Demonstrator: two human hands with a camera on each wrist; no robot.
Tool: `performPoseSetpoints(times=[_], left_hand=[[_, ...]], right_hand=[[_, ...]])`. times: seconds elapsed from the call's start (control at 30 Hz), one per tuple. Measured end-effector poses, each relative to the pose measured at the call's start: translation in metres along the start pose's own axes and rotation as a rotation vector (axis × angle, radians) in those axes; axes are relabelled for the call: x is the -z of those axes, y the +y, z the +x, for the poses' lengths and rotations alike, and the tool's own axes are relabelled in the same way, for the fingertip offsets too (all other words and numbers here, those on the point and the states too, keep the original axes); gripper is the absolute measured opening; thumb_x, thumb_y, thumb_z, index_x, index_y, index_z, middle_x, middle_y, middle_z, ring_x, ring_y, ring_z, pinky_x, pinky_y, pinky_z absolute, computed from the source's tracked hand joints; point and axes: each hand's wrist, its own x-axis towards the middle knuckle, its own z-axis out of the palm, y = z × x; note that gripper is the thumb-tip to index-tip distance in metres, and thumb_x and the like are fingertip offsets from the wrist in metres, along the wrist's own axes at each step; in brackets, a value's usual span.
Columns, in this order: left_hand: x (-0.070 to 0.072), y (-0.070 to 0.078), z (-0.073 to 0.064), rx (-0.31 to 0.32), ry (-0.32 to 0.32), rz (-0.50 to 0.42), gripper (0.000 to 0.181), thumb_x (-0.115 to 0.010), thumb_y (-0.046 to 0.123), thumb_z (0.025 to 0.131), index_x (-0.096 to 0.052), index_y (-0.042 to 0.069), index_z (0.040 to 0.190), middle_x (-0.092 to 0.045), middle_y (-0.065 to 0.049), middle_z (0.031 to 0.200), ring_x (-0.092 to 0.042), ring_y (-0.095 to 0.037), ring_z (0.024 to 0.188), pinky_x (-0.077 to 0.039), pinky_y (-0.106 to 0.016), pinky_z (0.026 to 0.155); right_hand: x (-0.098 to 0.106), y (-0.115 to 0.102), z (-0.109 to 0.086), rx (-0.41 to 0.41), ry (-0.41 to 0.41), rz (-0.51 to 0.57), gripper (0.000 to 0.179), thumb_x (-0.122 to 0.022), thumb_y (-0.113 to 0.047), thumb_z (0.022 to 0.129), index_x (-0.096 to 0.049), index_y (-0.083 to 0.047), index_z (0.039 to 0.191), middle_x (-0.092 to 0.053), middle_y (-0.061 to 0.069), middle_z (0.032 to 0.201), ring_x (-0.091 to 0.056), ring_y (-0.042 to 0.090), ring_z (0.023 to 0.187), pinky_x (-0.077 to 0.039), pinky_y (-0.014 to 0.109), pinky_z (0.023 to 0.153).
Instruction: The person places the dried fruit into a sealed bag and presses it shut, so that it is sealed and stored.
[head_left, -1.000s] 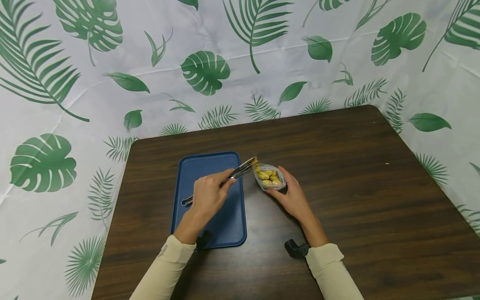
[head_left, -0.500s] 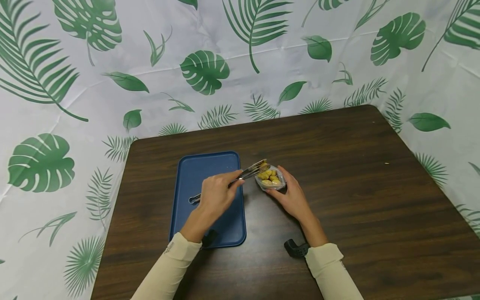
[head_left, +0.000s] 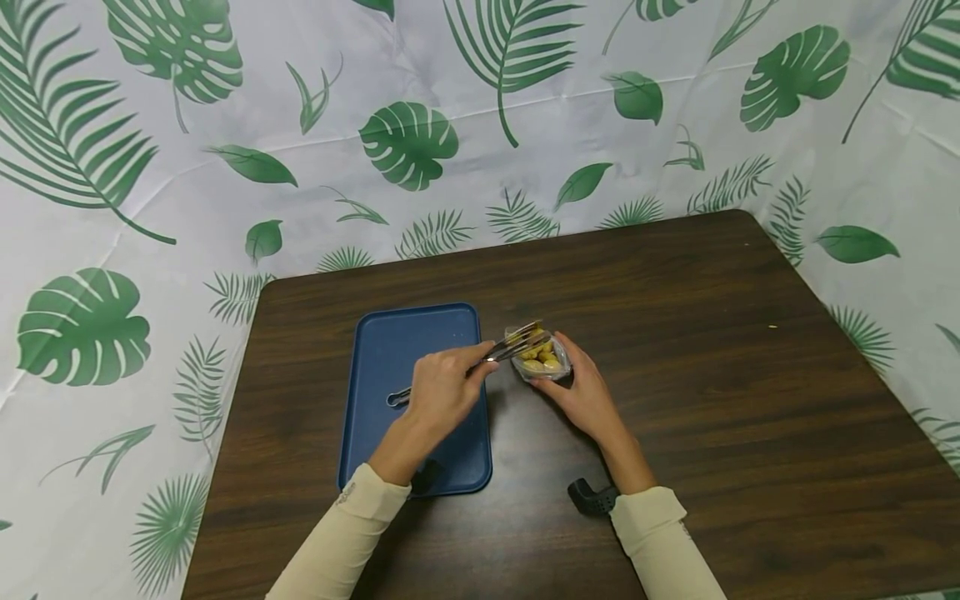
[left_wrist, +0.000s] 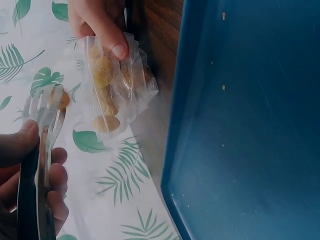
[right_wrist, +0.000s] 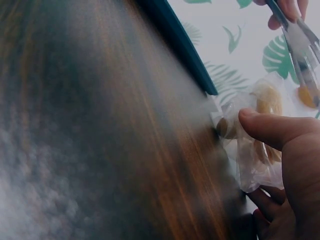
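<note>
My left hand [head_left: 444, 385] grips metal tongs [left_wrist: 42, 150] with slotted, fork-like ends, fingers and thumb wrapped round the arms. One yellowish-brown peanut [left_wrist: 61, 99] in its shell sits between the tong tips, also visible in the right wrist view. In the head view the tips overlap the mouth of a clear plastic bag [head_left: 555, 373]. Several more unshelled peanuts [left_wrist: 102, 72] lie inside that bag. My right hand [head_left: 587, 392] holds the bag from its right side, thumb on the near face [right_wrist: 270, 125] and fingers behind, with the opening kept wide.
A blue rectangular tray [head_left: 412, 329] lies left of the bag, beneath the left hand, with small crumbs [left_wrist: 223, 87] on it. Brown wood table [head_left: 712, 350] extends to the right. A leaf-print cloth [head_left: 300, 225] hangs behind. A black strap device [head_left: 592, 497] sits at the right wrist.
The left hand has carried the tongs and peanut rightward, from the bag's left edge to over its opening. The right hand and bag have stayed in place.
</note>
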Motion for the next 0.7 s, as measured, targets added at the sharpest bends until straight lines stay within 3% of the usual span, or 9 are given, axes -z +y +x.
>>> performPoseSetpoints(times=[0.2,0.3,0.47,0.7], left_hand=[[0.004,-0.003,-0.002,0.023,0.007,0.018,0.041,-0.079,0.031,0.091,-0.075,0.009,0.126,-0.08,-0.01,0.112,-0.078,-0.026,0.084,-0.06,-0.044,0.065],[0.007,-0.007,-0.003,0.034,0.023,0.02,0.042,-0.08,0.029,0.09,-0.075,0.008,0.126,-0.08,-0.008,0.108,-0.077,-0.022,0.077,-0.058,-0.041,0.06],[0.011,-0.013,-0.006,0.07,0.034,0.012,0.044,-0.081,0.028,0.089,-0.074,0.006,0.127,-0.081,-0.008,0.101,-0.063,-0.013,0.057,-0.043,-0.029,0.049],[0.018,-0.019,-0.009,0.149,0.015,0.023,0.046,-0.08,0.03,0.09,-0.073,0.006,0.129,-0.081,-0.011,0.103,-0.063,-0.014,0.06,-0.043,-0.03,0.051]], right_hand=[[0.0,0.0,0.0,-0.006,-0.002,-0.014,0.09,-0.079,-0.04,0.092,-0.03,-0.013,0.163,-0.036,0.018,0.165,-0.033,0.043,0.152,-0.028,0.067,0.119],[0.0,-0.001,0.0,-0.009,-0.003,-0.021,0.09,-0.078,-0.04,0.092,-0.029,-0.013,0.163,-0.035,0.018,0.166,-0.032,0.043,0.153,-0.028,0.067,0.119],[0.0,-0.002,0.0,-0.007,-0.003,-0.017,0.09,-0.079,-0.038,0.092,-0.03,-0.014,0.163,-0.034,0.017,0.167,-0.031,0.042,0.153,-0.028,0.067,0.119],[-0.001,0.0,0.0,-0.001,-0.001,-0.022,0.09,-0.079,-0.037,0.092,-0.03,-0.013,0.163,-0.036,0.018,0.166,-0.032,0.043,0.153,-0.028,0.067,0.119]])
